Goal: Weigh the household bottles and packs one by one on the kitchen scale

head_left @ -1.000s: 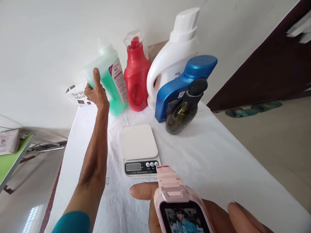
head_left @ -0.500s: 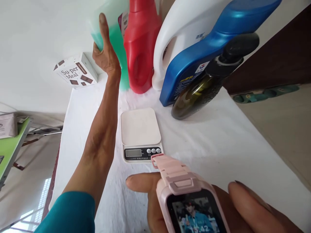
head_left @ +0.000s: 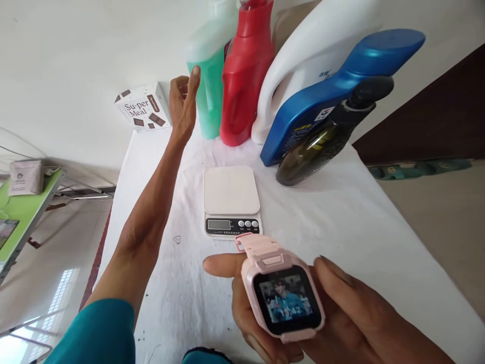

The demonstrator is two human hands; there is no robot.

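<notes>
In my right hand [head_left: 352, 313] lies a pink smartwatch [head_left: 286, 298], its lit screen facing up and its strap pointing toward a white kitchen scale [head_left: 231, 192]. My fingers support the watch from below, with the thumb at its right side. My left hand [head_left: 184, 103] reaches to the back of the table, thumb raised and fingers apart from it, holding nothing. It is beside a bottle of green liquid [head_left: 210, 96]; I cannot tell whether they touch. A white "Su-per Meal" box [head_left: 146, 108] stands to its left. The scale's display is blank.
Right of the green bottle stand a red jug [head_left: 246, 76], a white jug [head_left: 303, 71], a blue bottle [head_left: 322, 96] and a dark pump bottle [head_left: 326, 136]. All rest on a white-covered table [head_left: 182, 283]. A green table [head_left: 22, 217] is at far left.
My left hand has come down and away from the upper part of the green bottle. The smartwatch now shows more of its screen. The whole view has shifted somewhat.
</notes>
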